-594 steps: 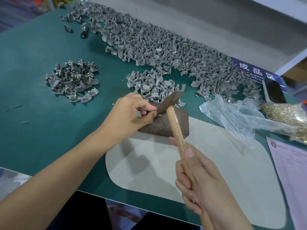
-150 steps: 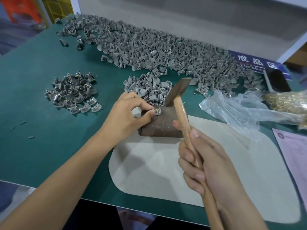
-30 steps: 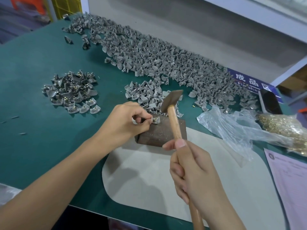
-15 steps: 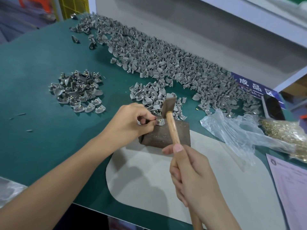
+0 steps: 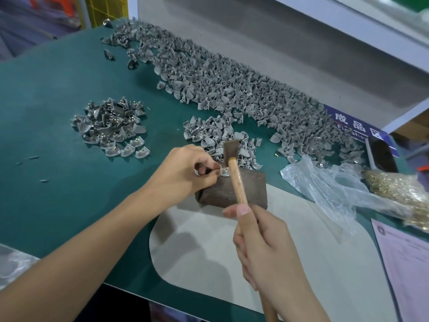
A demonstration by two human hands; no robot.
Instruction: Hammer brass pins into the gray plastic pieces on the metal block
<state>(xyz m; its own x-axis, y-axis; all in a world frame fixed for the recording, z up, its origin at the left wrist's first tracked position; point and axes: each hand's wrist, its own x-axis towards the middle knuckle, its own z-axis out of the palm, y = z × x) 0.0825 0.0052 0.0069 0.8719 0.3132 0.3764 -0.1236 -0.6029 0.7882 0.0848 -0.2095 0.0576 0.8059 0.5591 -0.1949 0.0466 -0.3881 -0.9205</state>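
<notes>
A rusty brown metal block (image 5: 250,191) lies on a beige mat (image 5: 209,263). On its top left corner sits a gray plastic piece (image 5: 224,171) with a brass pin in it. My left hand (image 5: 185,173) pinches that piece between thumb and forefinger. My right hand (image 5: 262,240) grips the wooden handle of a hammer (image 5: 232,156), whose dark head hangs close over the piece. Whether the head touches the pin I cannot tell.
Gray pieces form a small heap (image 5: 218,138) behind the block and a long bank (image 5: 232,89) along the back. A heap with pins (image 5: 111,126) lies left. A plastic bag (image 5: 325,189), loose brass pins (image 5: 401,194) and a paper sheet (image 5: 406,263) lie right.
The hammer head has come down from its raised position a second ago to just over the piece. My left hand keeps its pinch on the piece at the block.
</notes>
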